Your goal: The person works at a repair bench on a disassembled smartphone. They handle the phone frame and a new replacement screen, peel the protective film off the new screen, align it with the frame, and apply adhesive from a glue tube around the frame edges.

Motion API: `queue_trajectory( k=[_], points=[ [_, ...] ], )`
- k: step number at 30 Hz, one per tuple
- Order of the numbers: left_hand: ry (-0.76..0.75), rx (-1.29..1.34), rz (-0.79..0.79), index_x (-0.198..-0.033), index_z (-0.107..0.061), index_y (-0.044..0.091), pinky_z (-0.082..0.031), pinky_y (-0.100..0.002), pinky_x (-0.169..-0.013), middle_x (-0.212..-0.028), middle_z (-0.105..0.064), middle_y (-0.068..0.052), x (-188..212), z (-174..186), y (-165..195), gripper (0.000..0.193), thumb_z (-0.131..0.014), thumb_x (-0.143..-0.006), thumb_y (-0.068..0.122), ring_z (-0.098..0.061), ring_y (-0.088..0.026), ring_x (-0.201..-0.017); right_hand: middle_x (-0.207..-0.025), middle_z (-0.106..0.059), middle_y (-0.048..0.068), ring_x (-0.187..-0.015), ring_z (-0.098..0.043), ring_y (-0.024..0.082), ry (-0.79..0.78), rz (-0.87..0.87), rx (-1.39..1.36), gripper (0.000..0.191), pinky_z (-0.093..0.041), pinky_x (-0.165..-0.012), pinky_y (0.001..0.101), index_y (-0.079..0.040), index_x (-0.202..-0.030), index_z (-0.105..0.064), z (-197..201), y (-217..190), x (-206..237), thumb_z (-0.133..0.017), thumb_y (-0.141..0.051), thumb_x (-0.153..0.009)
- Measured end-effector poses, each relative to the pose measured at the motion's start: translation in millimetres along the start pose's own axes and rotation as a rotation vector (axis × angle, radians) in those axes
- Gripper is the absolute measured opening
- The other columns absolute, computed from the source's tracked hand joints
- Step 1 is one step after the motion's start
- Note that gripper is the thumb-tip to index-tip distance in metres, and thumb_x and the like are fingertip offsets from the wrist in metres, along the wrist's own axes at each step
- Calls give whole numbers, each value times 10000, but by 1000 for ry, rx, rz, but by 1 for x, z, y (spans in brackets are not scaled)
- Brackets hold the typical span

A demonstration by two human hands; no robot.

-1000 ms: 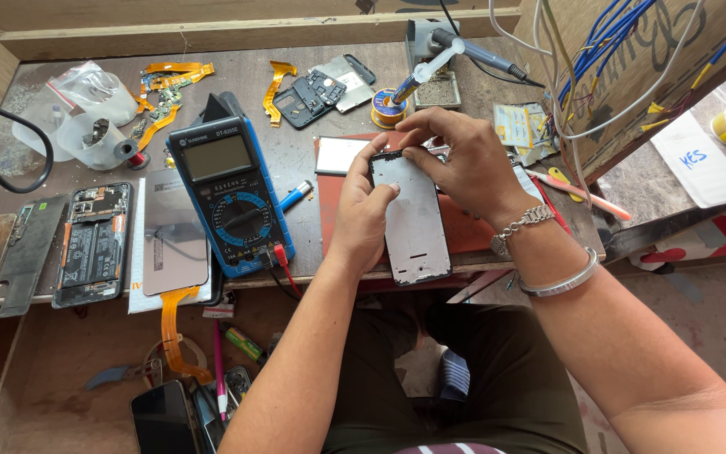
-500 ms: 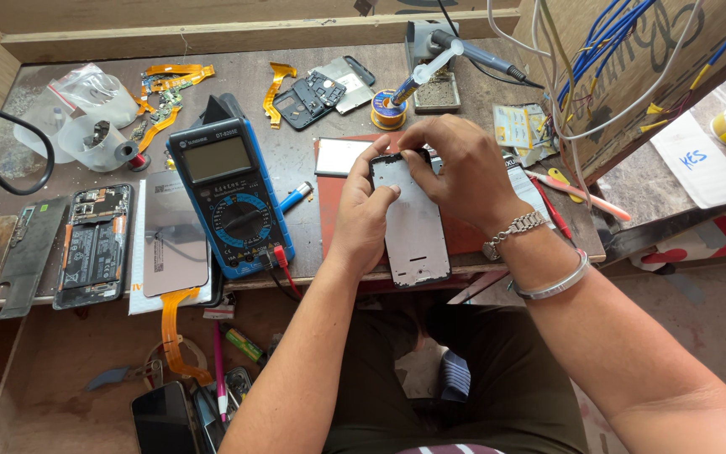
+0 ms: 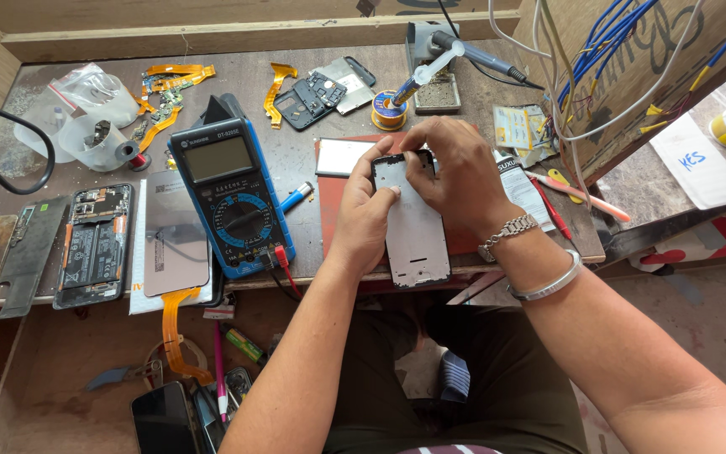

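I saw both hands holding a flat grey phone frame [image 3: 418, 231], a thin metal-looking plate with rounded corners and a dull, smooth face. It lay over a red mat [image 3: 334, 214] at the near edge of the brown, worn table [image 3: 313, 139]. The left hand [image 3: 363, 214] gripped the frame at its left side, with the thumb pressed on the upper part. The right hand [image 3: 455, 172] was closed around the top end, the fingers curled over the edge. A metal watch [image 3: 507, 235] and a plain bangle [image 3: 548, 284] sat on the right wrist.

Compared with half a second before, the frame lay in almost the same place; the right hand had shifted slightly at the top end.

The long axis of the frame ran from near the body toward the far side of the table, with the bottom end hanging over the table edge. A blue multimeter [image 3: 230, 197] with a grey screen stood to the left, apart from the hands.
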State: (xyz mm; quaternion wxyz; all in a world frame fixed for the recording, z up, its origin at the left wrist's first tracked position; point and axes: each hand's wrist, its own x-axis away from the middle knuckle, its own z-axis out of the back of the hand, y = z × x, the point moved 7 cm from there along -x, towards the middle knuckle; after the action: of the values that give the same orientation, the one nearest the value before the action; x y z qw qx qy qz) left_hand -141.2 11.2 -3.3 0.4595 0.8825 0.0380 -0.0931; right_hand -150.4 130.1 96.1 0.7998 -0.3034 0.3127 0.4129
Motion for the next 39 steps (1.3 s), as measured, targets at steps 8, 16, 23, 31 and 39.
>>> queue_trajectory(
  k=[8, 16, 23, 31, 39],
  points=[
    [-12, -47, -16, -1556, -403, 69, -521, -252, -878, -1240, -573, -66, 0, -2, 1, 658, -480, -922, -91, -573, -93, -992, -983, -652, 97, -969, -639, 311, -44, -87, -69, 174, -499, -872, 444, -65, -1102, -556, -4, 8, 1, -677, -49, -978],
    [21, -16, -26, -1536, -401, 59, -522, -276, -973, -1349, -533, -64, 0, -1, 3, 656, -477, -905, -102, -591, -113, -1114, -950, -703, 98, -883, -729, 229, 30, -316, -216, 137, -587, -798, 359, -27, -1063, -573, 1, 43, 2, -685, -69, -996],
    [31, 86, -1, -1541, -402, 44, -530, -308, -973, -1325, -562, -117, -1, -2, 1, 656, -450, -904, -104, -602, -143, -1097, -938, -707, 152, -844, -716, 301, -73, -252, 97, 93, -569, -726, 412, -17, -997, -607, 17, 86, -17, -689, -34, -958],
    [33, 61, -16, -1541, -418, 52, -521, -302, -963, -1310, -570, -106, -2, -1, 2, 664, -459, -898, -110, -594, -143, -1086, -902, -710, 164, -831, -693, 377, -247, -113, 383, 80, -546, -738, 502, -85, -985, -645, -9, 104, -49, -668, -78, -909],
    [42, 54, 2, -1540, -425, 66, -519, -293, -958, -1287, -564, -89, -3, 0, 2, 667, -466, -897, -103, -588, -127, -1069, -868, -707, 193, -828, -685, 412, -332, -212, 344, 120, -535, -733, 521, -57, -980, -648, -23, 112, -59, -651, -34, -863]
  ],
)
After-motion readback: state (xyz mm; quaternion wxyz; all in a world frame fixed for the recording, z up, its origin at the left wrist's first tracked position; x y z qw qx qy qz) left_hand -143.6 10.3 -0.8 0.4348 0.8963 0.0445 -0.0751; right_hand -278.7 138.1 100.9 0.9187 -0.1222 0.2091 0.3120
